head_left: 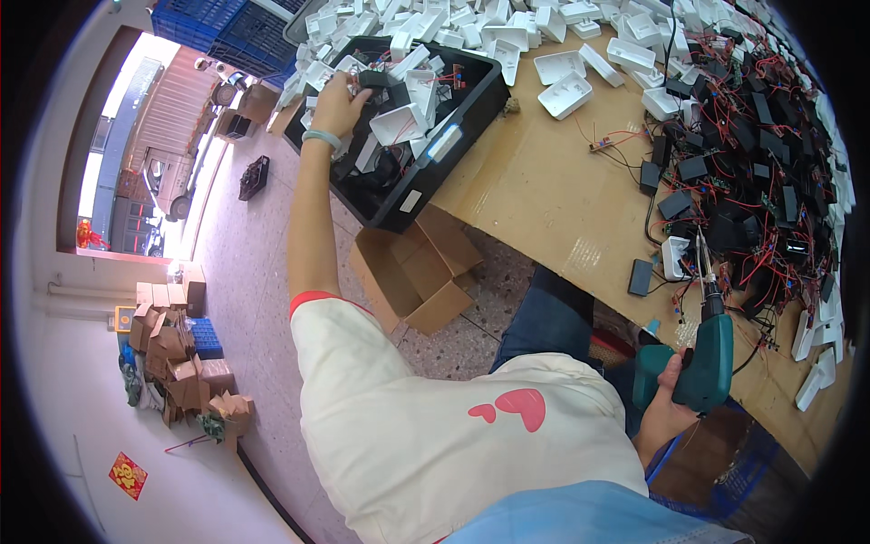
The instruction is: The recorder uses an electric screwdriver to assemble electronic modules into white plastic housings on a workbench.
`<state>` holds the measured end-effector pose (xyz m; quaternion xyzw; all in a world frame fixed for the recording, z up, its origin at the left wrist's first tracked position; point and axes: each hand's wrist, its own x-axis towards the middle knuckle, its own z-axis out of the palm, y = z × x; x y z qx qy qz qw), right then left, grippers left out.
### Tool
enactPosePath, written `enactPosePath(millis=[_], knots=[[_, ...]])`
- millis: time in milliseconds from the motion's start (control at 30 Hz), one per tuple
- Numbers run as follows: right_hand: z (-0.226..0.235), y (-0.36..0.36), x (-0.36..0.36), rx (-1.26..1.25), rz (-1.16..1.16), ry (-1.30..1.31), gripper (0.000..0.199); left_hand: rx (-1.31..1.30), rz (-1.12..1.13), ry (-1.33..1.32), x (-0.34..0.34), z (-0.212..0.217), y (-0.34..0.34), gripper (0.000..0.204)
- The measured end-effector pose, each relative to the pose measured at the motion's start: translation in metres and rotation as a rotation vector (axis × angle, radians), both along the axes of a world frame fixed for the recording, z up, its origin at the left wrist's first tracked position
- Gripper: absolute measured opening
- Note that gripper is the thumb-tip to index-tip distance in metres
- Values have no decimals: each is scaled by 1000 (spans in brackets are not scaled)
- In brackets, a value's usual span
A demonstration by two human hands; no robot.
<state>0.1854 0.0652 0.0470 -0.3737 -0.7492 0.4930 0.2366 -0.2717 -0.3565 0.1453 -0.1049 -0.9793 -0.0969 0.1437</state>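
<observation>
My left hand [339, 107] reaches into a black plastic bin [399, 207] at the table's far left corner. Its fingers are curled beside a black block [372, 80], and what they grip is partly hidden. White plastic housings [399, 124] and parts with red wires lie in the bin. My right hand [669, 419] is wrapped round the handle of a green soldering gun [709, 363]. The gun's long metal tip points away from me over the table. Near that tip are a white housing [675, 257] and a small black box [640, 277].
A brown table [544, 213] carries heaped white housings [564, 94] at the back and black boxes with red wires [725, 181] on the right. An open carton [408, 267] stands on the floor below the bin. Stacked cartons [172, 354] line the left wall.
</observation>
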Motion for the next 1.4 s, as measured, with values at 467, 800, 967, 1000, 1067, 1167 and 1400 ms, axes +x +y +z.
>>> enactPosePath(millis=[467, 800, 967, 1000, 1067, 1167, 1400], knots=[[8, 3, 0, -55, 31, -61, 35, -333, -134, 228, -9, -5, 1, 39], [3, 8, 3, -93, 48, -87, 32, 729, -40, -117, -11, -9, -12, 45], [-3, 8, 4, -74, 43, -38, 31, 847, 29, -394, -2, 1, -29, 31], [-6, 8, 4, -62, 21, -52, 31, 947, 66, -438, 0, 2, -26, 27], [-7, 7, 5, -66, 24, -40, 30, 1041, 99, -481, 0, 4, -23, 24], [-12, 9, 6, -65, 40, -18, 29, 1351, 94, -643, -7, 1, -39, 18], [-14, 10, 8, -37, 61, 28, 34, 535, 343, -403, -13, -17, -24, 47]])
